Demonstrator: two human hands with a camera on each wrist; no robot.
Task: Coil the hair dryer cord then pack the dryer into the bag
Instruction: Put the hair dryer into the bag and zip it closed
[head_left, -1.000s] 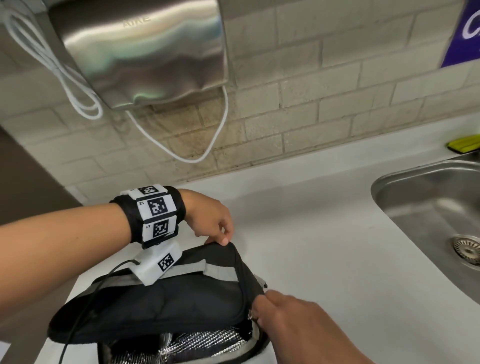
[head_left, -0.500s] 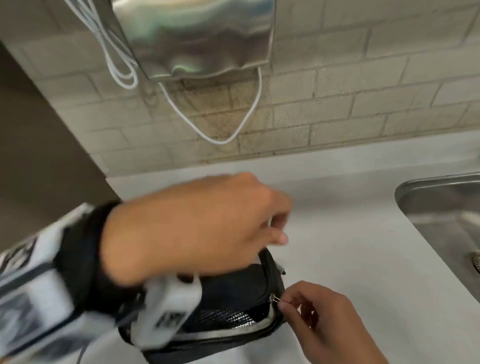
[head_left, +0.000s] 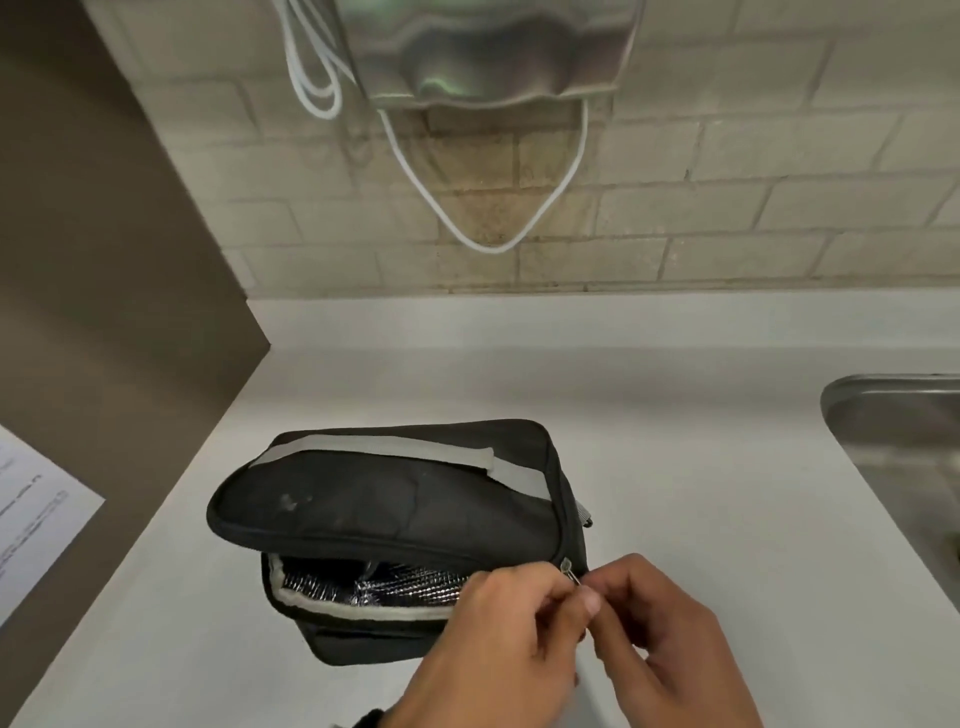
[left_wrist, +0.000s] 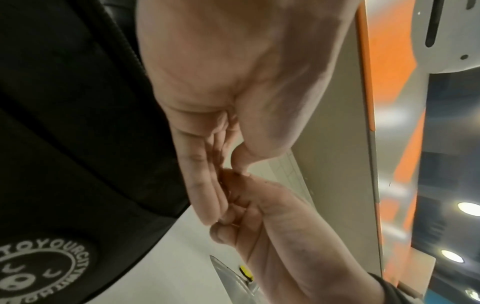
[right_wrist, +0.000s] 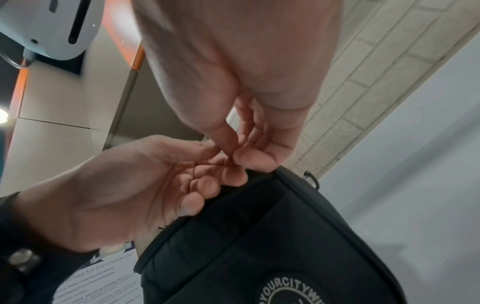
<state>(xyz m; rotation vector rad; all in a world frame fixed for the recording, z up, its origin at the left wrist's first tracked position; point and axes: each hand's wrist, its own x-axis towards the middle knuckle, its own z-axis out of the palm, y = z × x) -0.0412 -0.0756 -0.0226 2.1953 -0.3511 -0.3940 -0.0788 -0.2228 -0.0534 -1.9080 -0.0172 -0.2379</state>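
White counter (head_left: 675, 467) holds the black bag (head_left: 384, 499), lying long from left to right. Both hands meet at its right front corner. The right hand (head_left: 670, 639) pinches the zipper pull (head_left: 570, 570). The left hand (head_left: 498, 649) pinches there too. The open front runs off to the left. I see silver lining (head_left: 395, 587) inside, but no dryer.

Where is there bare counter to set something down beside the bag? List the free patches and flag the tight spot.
Free: the white counter between the black bag and the sink; the strip behind the bag, up to the brick wall; and a narrower strip left of the bag. Crowded: the bag's near right corner, where the left hand and right hand pinch at the zipper pull.
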